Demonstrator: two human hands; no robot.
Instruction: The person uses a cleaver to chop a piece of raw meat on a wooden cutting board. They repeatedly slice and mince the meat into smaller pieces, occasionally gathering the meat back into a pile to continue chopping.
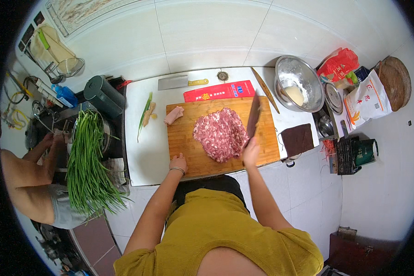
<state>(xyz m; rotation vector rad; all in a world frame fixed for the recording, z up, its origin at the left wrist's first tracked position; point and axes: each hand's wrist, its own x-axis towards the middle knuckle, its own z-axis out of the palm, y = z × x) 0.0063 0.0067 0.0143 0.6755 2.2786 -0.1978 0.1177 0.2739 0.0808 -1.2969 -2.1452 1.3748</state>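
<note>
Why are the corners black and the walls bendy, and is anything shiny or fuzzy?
Head view: the fisheye lens leaves black corners and bends lines on the tiled wall; head view: light glints off the metal bowl, while the right hand looks slightly blurred.

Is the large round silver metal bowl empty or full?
Neither: the bowl holds a pale rounded lump low inside, with much bare metal showing.
</note>
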